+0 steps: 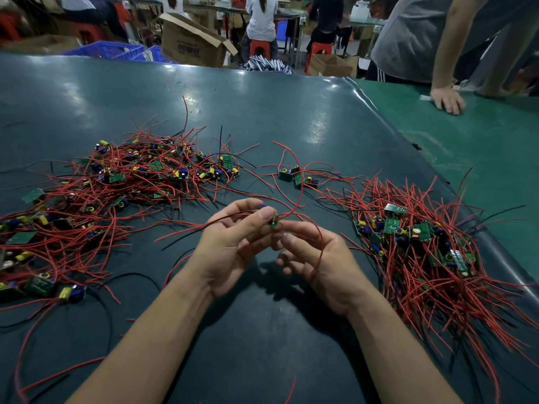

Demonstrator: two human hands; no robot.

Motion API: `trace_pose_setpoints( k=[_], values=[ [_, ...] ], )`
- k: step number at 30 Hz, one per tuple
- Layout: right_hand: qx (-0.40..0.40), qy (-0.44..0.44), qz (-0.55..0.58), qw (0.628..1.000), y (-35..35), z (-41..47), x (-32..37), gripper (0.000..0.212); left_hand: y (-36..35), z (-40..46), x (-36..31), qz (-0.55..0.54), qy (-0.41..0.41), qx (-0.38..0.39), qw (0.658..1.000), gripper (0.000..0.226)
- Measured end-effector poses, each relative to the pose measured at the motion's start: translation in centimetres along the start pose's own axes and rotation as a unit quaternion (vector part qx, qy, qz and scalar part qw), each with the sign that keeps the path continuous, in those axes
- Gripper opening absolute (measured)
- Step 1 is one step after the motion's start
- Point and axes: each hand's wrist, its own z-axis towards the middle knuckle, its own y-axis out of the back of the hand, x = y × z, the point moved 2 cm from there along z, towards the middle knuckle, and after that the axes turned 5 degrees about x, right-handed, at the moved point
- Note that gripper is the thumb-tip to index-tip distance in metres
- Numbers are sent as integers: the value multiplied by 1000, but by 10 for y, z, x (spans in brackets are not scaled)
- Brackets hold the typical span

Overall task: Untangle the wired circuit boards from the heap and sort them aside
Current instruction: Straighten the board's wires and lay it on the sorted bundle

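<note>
A tangled heap [122, 182] of small green circuit boards with red and black wires spreads over the left of the dark table. A tidier pile [420, 243] of such boards lies at the right. My left hand [233, 243] pinches one small green board [273, 221] between thumb and fingers, above the table's middle. My right hand [318, 258] is just below and right of it, fingers curled around that board's red wire [319, 249], which loops over the palm. Two or three loose boards [297, 176] lie beyond my hands.
Another person leans a hand [447, 99] on the green mat [466, 147] at the far right. Cardboard boxes [192, 42], blue crates [116, 51] and seated people stand beyond the table's far edge. Stray wires lie near the front left.
</note>
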Motion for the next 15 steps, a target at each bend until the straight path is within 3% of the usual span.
trace_pose_setpoints(
  k=[8,12,15],
  values=[
    [-75,90,-28,993,2,-1,7,25,3,2,12,162,-32,-20,986,30],
    [-110,88,-27,990,1,-1,5,17,2,3,16,170,-12,-18,985,38],
    [-120,65,31,990,2,0,6,14,0,2,16,159,-9,-24,987,31]
  ],
)
